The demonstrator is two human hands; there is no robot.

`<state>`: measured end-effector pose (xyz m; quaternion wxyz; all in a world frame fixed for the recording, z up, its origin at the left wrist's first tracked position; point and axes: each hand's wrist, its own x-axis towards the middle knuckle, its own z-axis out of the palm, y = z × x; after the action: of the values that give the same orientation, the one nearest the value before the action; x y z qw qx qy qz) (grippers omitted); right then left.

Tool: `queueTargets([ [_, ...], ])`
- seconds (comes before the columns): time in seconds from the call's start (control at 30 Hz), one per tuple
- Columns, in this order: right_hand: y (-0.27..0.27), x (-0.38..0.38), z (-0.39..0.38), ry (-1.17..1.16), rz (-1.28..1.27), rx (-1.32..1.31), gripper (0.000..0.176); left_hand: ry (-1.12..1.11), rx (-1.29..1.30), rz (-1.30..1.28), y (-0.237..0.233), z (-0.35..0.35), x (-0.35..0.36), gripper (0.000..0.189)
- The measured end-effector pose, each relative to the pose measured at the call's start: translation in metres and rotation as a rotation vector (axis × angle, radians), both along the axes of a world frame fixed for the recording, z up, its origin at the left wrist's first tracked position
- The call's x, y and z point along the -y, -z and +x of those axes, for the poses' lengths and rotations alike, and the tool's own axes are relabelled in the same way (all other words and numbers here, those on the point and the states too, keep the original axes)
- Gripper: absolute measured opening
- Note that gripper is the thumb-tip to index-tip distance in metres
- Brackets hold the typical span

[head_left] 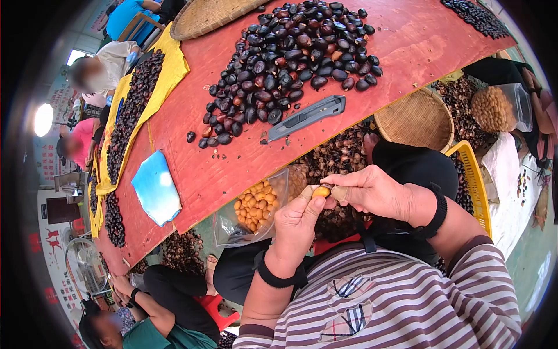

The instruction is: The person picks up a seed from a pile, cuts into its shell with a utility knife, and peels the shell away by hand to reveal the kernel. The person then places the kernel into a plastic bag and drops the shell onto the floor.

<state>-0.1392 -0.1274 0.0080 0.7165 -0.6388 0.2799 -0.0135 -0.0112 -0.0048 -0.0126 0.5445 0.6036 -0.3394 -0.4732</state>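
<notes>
My left hand (297, 224) pinches a yellow peeled nut (321, 191) between thumb and fingers, in front of my chest. From the other side, my right hand (375, 195) meets it, its closed fingertips on the dark end of the same nut. A clear plastic bag (225, 230) holding yellow peeled nuts (254, 206) hangs open just left of my hands. On the red table (232, 174) lies a large pile of dark nuts (290, 58), with a grey utility knife (307, 118) at the pile's near edge.
Dark shells (340, 160) lie below my hands. Beyond them are a round woven basket (415, 116) and a yellow crate (479, 192). A blue and white pad (157, 189) rests on the table. Several people sit around it, one at lower left (154, 326).
</notes>
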Motion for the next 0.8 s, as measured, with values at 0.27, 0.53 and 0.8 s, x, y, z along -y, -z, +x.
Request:
queueTargets([
  [0.27, 0.003, 0.003, -0.006, 0.047, 0.343, 0.067, 0.031, -0.016, -0.322, 0.055, -0.004, 0.003, 0.002, 0.029],
  [0.53, 0.001, 0.008, -0.006, -0.034, 0.286, -0.007, 0.031, 0.028, -0.407, 0.063, -0.007, 0.009, 0.003, 0.03],
  [0.8, -0.004, -0.004, -0.004, -0.031, 0.026, 0.066, 0.032, -0.07, -0.61, 0.137, 0.001, 0.009, 0.003, 0.029],
])
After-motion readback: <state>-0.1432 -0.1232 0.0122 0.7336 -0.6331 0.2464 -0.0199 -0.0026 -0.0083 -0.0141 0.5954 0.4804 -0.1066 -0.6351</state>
